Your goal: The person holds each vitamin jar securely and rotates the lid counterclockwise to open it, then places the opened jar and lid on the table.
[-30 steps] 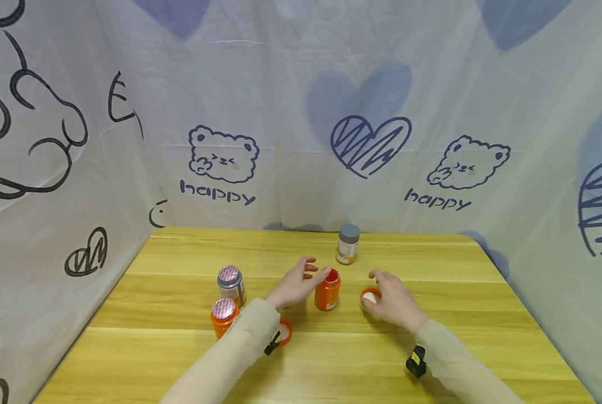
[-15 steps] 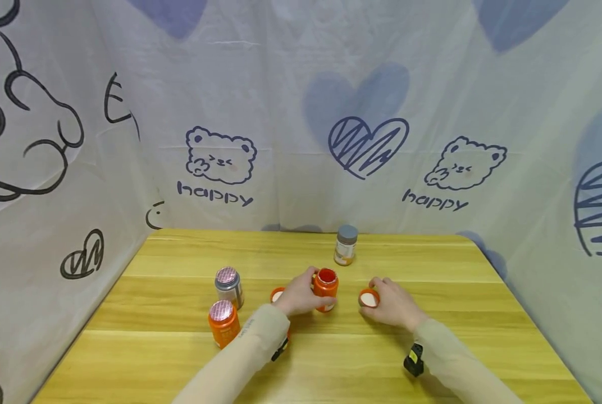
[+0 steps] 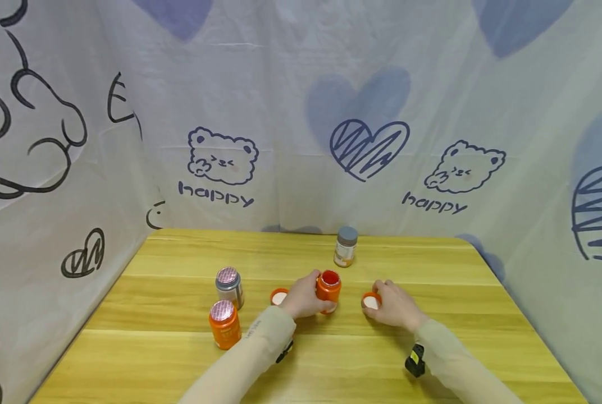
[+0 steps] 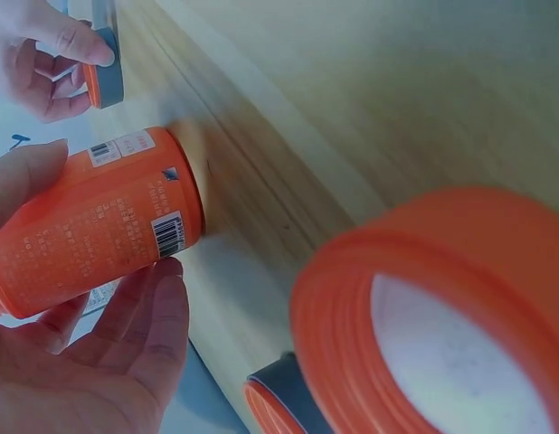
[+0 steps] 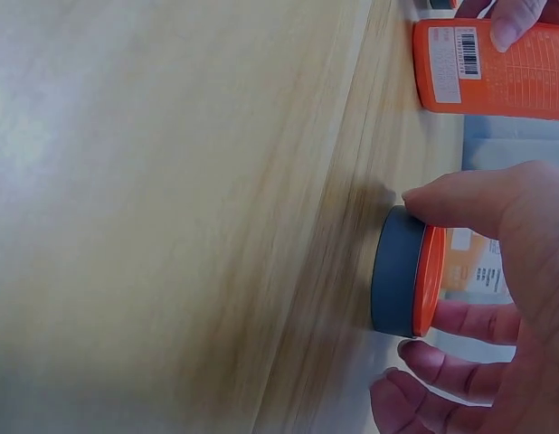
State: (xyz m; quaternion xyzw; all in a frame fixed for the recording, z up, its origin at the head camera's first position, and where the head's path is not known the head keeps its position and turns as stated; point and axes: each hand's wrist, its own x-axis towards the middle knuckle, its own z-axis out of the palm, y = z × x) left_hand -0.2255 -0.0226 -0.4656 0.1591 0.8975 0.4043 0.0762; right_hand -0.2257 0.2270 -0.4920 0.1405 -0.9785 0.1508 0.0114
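Note:
My left hand [image 3: 302, 297] grips an uncapped orange bottle [image 3: 328, 287], thumb on one side and fingers on the other. The bottle stands upright with its red inside showing, and its printed label faces the left wrist view. To the right, my right hand [image 3: 396, 303] pinches a lid [image 5: 402, 271] between thumb and fingers. Dark grey outside with an orange inner ring, this lid rests on the table, its white inside [image 3: 370, 302] facing up. Another lid [image 3: 279, 296] lies just left of my left hand. An orange lid [image 4: 442, 307] looms close to the left wrist camera.
On the left stand a grey bottle [image 3: 229, 287] and an orange bottle [image 3: 224, 324], both with foil-sealed mouths. A bottle with a grey cap [image 3: 346, 247] stands at the back. The wooden table [image 3: 144, 331] meets a printed cloth [image 3: 291, 185] behind.
My left hand has lowered from the orange bottle's mouth and wrapped round its body. My right hand has come down from hovering by the lid to pinching its edge.

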